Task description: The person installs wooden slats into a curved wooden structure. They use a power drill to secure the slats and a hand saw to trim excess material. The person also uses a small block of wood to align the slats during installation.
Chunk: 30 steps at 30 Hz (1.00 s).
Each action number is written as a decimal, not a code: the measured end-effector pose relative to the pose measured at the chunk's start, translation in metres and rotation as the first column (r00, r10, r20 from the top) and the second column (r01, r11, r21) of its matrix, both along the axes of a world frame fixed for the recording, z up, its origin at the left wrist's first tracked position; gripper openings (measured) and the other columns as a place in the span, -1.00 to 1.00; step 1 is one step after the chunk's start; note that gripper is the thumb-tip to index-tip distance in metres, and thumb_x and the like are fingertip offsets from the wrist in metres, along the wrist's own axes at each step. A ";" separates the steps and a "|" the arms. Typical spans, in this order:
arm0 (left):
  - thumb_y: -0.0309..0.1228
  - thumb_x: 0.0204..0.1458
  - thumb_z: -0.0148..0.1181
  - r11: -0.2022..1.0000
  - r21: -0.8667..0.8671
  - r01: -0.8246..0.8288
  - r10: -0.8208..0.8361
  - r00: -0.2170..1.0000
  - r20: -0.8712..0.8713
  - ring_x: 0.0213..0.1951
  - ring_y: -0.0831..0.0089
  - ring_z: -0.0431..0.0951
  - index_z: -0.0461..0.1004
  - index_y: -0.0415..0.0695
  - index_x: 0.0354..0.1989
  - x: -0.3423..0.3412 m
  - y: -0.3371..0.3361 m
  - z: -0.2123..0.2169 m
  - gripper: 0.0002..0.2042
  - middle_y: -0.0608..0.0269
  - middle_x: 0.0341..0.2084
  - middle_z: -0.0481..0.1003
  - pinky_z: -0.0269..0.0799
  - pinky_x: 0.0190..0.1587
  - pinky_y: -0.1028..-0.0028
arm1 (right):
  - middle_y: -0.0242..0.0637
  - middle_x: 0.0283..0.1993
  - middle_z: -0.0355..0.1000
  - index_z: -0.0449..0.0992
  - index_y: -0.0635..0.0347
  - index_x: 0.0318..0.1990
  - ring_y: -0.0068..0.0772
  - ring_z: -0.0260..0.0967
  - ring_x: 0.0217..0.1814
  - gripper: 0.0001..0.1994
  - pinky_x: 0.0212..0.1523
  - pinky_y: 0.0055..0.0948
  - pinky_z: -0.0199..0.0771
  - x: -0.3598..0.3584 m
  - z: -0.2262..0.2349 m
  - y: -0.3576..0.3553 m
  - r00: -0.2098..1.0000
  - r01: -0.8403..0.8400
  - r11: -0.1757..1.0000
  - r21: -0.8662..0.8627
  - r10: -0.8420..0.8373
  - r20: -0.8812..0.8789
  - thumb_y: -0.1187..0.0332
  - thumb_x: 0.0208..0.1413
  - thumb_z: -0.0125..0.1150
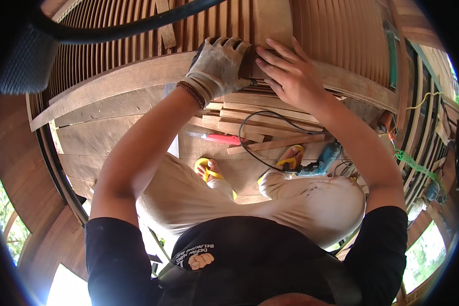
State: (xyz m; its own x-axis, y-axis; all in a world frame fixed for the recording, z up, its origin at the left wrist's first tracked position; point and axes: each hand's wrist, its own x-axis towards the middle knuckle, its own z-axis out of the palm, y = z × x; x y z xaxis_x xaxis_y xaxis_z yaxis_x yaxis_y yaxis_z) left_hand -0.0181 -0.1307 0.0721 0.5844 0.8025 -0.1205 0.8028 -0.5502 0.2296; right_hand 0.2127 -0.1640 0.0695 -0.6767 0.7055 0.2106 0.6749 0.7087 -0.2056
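Note:
My left hand point(218, 65), in a worn pale work glove, is curled at the edge of a slatted wooden panel point(336, 33). Its fingers close around a dark brown flat piece point(251, 64), whose kind I cannot make out. Beside it my bare right hand point(289, 71) lies with fingers stretched out and apart, the fingertips reaching the dark piece and a flat pale board point(274, 23). Under both hands runs a long curved-looking wooden rail point(155, 72) along the panel's near side.
Several cut wood strips point(270, 118) are stacked below the panel. A red-handled saw point(223, 139) lies on the plank floor near my feet. To its right rests a teal power tool point(327, 159) with a black cable point(241, 133). Green cord point(413, 162) hangs at the right.

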 end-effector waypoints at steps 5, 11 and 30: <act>0.07 -0.16 0.43 0.999 -0.029 0.024 -0.023 0.999 0.036 0.24 -0.01 0.43 0.33 -0.14 0.33 -0.001 0.001 0.001 -0.13 -0.04 0.15 0.48 0.27 0.35 0.11 | -0.48 0.36 0.44 0.66 0.02 0.08 -0.28 0.17 0.54 -0.58 0.49 0.25 0.11 0.000 -0.007 -0.001 0.998 0.039 0.999 -0.019 -0.039 -0.045 0.36 -0.01 0.46; 0.05 -0.14 0.41 0.997 -0.057 0.048 -0.051 0.997 -0.065 0.31 -0.02 0.34 0.26 -0.16 0.37 0.009 -0.002 0.010 -0.10 -0.02 0.25 0.38 0.24 0.39 0.10 | -0.51 0.40 0.40 0.64 -0.01 0.13 -0.29 0.08 0.59 -0.54 0.53 0.27 0.03 0.001 -0.012 -0.004 0.990 0.079 0.993 -0.090 -0.088 -0.107 0.36 -0.01 0.46; 0.28 -0.14 0.37 0.997 -0.042 0.061 -0.065 0.992 -0.109 0.33 0.00 0.35 0.32 -0.21 0.33 0.010 0.004 0.002 -0.03 -0.06 0.24 0.41 0.23 0.41 0.11 | -0.02 0.19 0.49 0.44 0.18 0.28 0.04 0.40 0.26 -0.38 0.25 -0.08 0.47 0.045 -0.021 -0.052 0.788 0.439 0.852 -0.286 -0.518 -0.332 0.28 0.01 0.42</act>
State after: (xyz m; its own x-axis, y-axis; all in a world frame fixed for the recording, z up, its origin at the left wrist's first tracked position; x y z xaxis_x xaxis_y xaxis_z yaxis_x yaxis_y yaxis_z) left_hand -0.0085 -0.1271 0.0737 0.6151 0.7582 -0.2166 0.7885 -0.5929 0.1639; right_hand 0.2577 -0.2161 0.0486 -0.1329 0.9681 0.2123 0.7549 0.2377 -0.6112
